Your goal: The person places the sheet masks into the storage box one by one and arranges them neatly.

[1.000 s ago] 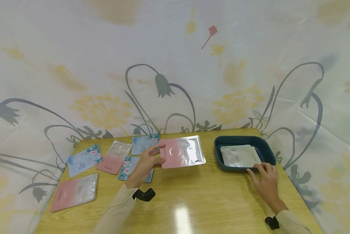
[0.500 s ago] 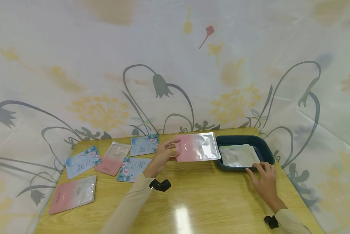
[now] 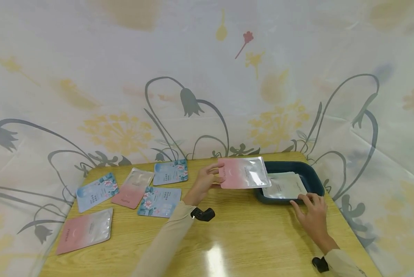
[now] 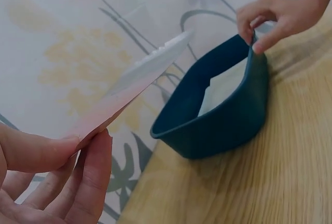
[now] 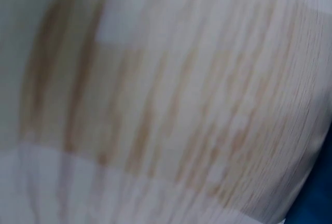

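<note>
My left hand (image 3: 202, 184) pinches a pink-and-silver sheet mask packet (image 3: 243, 173) by its pink end. The packet is held in the air, its silver end over the left side of a dark blue bin (image 4: 218, 133). Pale green packets (image 3: 284, 185) lie flat in this bin. At the bin's near right rim, my right hand (image 3: 312, 219) grips the edge, thumb outside and fingers inside, as the left wrist view shows. The right wrist view holds mostly blurred wood grain, with a sliver of blue bin (image 5: 314, 195) at its lower right; no hand appears there.
On the left of the wooden table (image 3: 179, 246) lie several packets: blue floral ones (image 3: 97, 192), (image 3: 170, 172), (image 3: 159, 202) and pink ones (image 3: 132, 188), (image 3: 85, 231). A flower-printed cloth (image 3: 207, 115) hangs behind the table.
My left hand has carried the pink packet rightwards, from the table's middle to over the bin's left side. The right hand has stayed at the bin's rim.
</note>
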`<action>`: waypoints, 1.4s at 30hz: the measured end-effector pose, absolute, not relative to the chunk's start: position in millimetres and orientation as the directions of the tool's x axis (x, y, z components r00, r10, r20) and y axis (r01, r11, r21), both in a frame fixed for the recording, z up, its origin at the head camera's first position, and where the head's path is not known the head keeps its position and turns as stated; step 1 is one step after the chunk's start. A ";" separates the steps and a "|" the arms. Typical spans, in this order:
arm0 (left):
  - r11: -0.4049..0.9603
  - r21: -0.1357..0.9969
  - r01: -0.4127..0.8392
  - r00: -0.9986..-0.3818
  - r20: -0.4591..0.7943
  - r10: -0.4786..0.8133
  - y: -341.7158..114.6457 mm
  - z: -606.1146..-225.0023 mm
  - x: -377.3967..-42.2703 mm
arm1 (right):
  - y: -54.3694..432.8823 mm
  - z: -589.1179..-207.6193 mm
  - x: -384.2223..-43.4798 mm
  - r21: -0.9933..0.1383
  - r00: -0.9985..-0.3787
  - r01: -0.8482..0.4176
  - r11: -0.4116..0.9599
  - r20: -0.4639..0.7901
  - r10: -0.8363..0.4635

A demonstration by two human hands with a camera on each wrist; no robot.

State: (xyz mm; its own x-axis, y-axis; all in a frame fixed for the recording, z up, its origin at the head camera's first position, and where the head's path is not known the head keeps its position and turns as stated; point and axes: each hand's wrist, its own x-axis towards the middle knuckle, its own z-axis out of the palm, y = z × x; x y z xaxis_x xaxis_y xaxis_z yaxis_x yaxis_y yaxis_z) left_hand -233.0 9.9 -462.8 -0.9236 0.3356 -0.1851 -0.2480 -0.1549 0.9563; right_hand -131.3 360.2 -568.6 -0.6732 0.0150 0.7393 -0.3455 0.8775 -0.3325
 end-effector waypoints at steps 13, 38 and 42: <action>-0.162 0.954 -0.250 -0.908 -0.173 0.383 40.4 -467.6 -237.5 | 362.0 -569.6 -130.2 -0.341 -0.672 -0.346 0.874 0.740 0.022; -0.149 0.944 -0.294 -0.897 -0.219 0.383 110.0 -484.3 -242.9 | 362.4 -572.5 -132.1 -0.321 -0.617 -0.374 0.870 0.786 0.025; -0.139 0.948 -0.286 -0.903 -0.218 0.371 119.3 -487.9 -244.4 | 359.5 -571.4 -134.1 -0.319 -0.590 -0.393 0.863 0.807 0.030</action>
State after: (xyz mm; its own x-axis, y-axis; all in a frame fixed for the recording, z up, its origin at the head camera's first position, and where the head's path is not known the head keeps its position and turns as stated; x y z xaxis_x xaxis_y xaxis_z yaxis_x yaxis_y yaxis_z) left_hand -244.4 119.3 -487.9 -0.9026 0.3714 -0.2178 -0.2860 -0.1390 0.9481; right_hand -134.1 359.5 -571.4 -0.5897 0.0297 0.8071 -0.3928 0.8626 -0.3187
